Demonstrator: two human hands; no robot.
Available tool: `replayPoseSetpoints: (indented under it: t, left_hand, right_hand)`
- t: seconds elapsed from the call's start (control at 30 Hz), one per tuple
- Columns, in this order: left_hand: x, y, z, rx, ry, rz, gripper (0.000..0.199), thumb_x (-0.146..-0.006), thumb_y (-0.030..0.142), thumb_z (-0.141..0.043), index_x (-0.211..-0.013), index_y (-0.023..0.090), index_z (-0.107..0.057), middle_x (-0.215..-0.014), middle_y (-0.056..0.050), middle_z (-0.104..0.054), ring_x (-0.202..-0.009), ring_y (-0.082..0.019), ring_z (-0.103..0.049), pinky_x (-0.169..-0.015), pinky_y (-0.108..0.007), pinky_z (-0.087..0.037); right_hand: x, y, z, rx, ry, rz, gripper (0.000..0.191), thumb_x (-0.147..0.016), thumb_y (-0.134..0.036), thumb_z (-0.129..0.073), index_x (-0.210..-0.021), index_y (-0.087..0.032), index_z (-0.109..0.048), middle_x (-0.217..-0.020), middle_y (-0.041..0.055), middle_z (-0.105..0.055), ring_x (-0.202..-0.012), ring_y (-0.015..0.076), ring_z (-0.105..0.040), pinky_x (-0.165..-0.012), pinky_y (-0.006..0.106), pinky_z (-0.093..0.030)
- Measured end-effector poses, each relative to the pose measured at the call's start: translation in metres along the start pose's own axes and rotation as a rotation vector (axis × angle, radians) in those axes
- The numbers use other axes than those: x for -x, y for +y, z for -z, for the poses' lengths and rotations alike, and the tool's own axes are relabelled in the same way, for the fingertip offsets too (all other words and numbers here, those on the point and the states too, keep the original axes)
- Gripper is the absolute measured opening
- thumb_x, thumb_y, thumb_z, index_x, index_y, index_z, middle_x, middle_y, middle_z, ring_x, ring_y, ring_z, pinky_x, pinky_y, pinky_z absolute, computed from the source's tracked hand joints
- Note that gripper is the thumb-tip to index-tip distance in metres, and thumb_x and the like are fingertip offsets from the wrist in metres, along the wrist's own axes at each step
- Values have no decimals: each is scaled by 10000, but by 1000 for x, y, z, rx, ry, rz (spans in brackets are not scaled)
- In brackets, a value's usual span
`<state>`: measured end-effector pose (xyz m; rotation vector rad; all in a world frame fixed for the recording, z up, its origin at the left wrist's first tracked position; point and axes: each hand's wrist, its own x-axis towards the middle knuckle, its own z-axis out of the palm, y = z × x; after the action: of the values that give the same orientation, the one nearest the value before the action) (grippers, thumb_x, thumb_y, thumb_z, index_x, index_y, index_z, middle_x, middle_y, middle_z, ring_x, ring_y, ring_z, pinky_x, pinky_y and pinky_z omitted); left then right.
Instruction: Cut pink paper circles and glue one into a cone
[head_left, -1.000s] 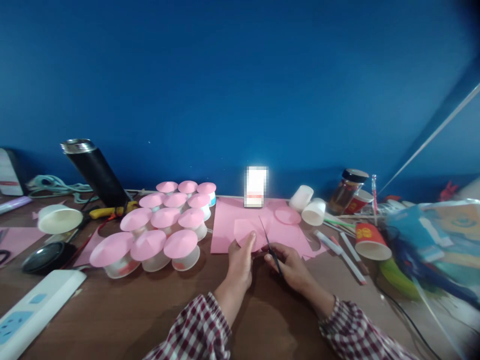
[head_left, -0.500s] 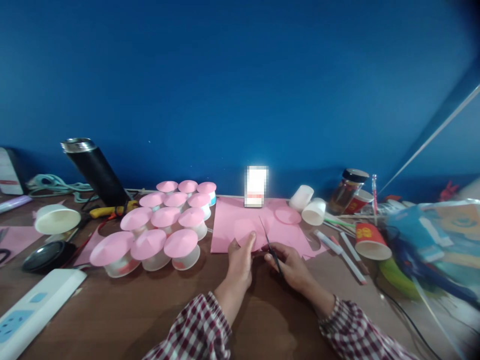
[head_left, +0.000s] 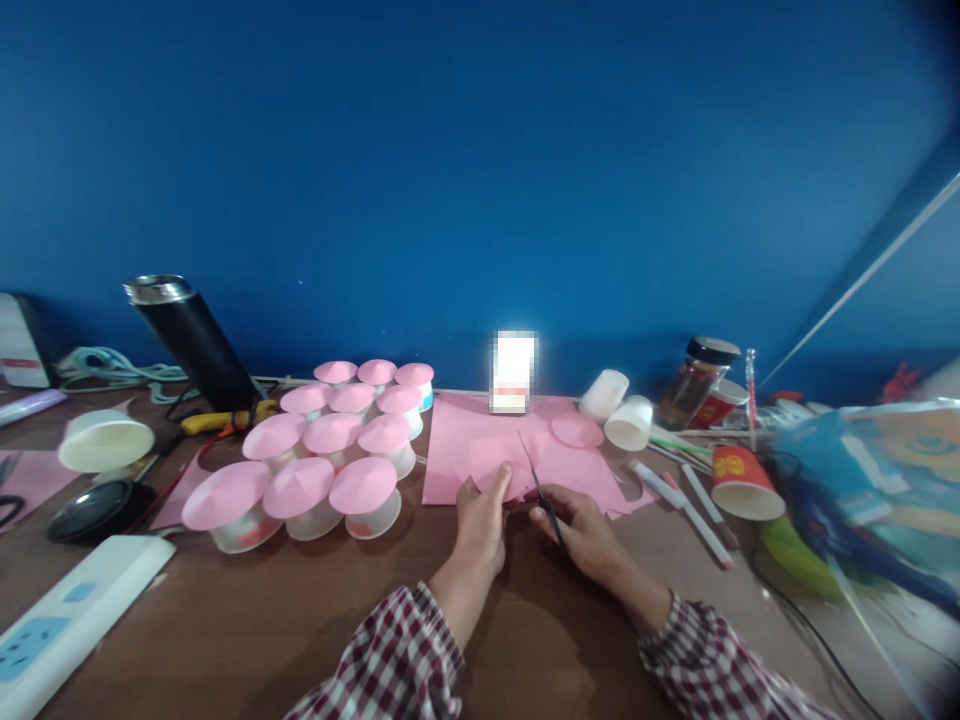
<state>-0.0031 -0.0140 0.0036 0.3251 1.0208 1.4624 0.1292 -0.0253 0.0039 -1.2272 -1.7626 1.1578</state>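
A round pink paper disc (head_left: 491, 462) is pinched in my left hand (head_left: 482, 515), thumb on top, over a pink sheet (head_left: 450, 430). My right hand (head_left: 581, 530) is closed around dark scissors (head_left: 551, 513), whose blades point up and away beside the disc's right edge. Another pink disc (head_left: 577, 430) lies on the sheet further back. On the left, several paper cups (head_left: 373, 515) stand in rows, with shallow pink paper cones (head_left: 363, 486) on top. The lower edge of the held disc is partly hidden by my fingers.
A bright phone (head_left: 513, 372) stands against the blue wall. White cups (head_left: 628, 423), markers (head_left: 705, 535), a red cup (head_left: 745, 483) and a jar (head_left: 699, 382) are on the right. A black flask (head_left: 196, 345), a tilted cup (head_left: 106, 441) and a power strip (head_left: 82, 610) are on the left.
The tilted white cup at the far left has shifted slightly left. Both hands, the held disc and the scissors look unchanged.
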Motion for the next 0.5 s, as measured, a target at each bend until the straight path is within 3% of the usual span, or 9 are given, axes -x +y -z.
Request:
replayPoseSetpoints:
  t: [0.27, 0.5]
  left_hand:
    - [2, 2, -1, -7, 8, 9, 302, -633, 282, -749, -759, 195, -488, -538, 43, -544, -439, -107, -514, -440, -221, -405]
    - [1, 1, 1, -57, -27, -53, 392, -584, 352, -787, -775, 176, -493, -581, 30, -569, -490, -134, -562, -455, -237, -430]
  right_hand:
    - [0, -2, 0, 9, -2, 25, 322, -842, -454, -581, -917, -146, -639, -725, 29, -631, -557, 120, -517, -515, 222, -419]
    - [1, 0, 0, 15, 12, 27, 314, -849, -447, -573, -914, -145, -628, -685, 21, -614, -568, 132, -537, -517, 224, -428]
